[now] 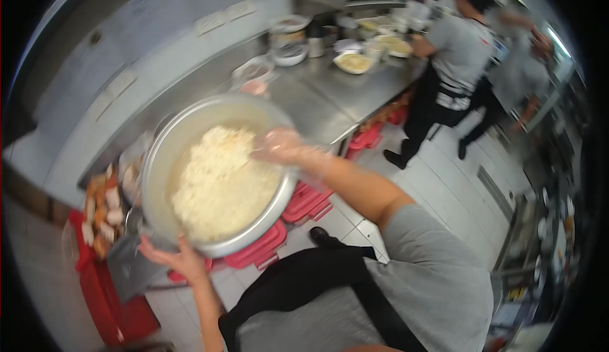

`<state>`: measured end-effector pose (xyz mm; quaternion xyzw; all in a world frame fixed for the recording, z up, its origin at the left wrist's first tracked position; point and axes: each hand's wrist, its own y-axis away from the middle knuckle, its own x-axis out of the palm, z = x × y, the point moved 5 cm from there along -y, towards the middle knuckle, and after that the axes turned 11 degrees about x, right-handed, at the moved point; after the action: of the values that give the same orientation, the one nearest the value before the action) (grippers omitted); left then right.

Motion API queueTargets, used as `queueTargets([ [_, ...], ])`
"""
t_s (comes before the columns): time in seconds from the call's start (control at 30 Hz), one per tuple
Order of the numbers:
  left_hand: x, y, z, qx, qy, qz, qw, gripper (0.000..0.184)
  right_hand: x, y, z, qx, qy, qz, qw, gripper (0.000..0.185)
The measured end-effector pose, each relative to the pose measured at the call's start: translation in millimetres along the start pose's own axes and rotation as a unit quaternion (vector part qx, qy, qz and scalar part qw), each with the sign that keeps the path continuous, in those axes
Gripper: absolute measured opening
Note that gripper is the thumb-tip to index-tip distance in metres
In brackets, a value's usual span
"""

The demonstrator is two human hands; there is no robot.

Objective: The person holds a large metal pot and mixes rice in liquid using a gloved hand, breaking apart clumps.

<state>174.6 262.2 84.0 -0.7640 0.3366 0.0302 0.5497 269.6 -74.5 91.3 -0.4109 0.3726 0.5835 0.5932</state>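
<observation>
- We see white crumbly food point(222, 187) inside a wide, round, silver metal pot point(161, 161), by the grey steel worktop point(311, 101).
- Left hand point(174, 258): fingers spread at pot's near rim; firm grip unclear.
- Clear-gloved right hand point(278, 146): blurred, at food's edge; we can't tell finger opening or hold.
- Probably hand-working food; next move calls for a steady pot.

Satin metal pot point(160, 171), glossy steel counter point(317, 101), smooth plastic lids point(257, 246), matt cloth apron point(304, 277)
</observation>
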Motion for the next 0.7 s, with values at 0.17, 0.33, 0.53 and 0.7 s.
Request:
queueTargets([
  [0.17,8,86,-29,-0.345,0.376,0.064,0.858,0.084,-9,25,10,-0.058,0.072,0.101,0.991,0.051],
  [0.33,12,78,-44,-0.438,0.438,0.010,0.785,0.077,-22,65,24,-0.122,-0.031,0.101,0.987,0.033],
  [0.53,26,43,4,-0.463,0.380,-0.007,0.801,0.054,-72,-24,-64,-0.075,-0.180,-0.148,0.970,0.036],
  [0.7,56,-7,79,-0.362,0.295,-0.008,0.884,0.060,-35,-94,-115,0.033,-0.252,-0.073,0.964,0.076],
])
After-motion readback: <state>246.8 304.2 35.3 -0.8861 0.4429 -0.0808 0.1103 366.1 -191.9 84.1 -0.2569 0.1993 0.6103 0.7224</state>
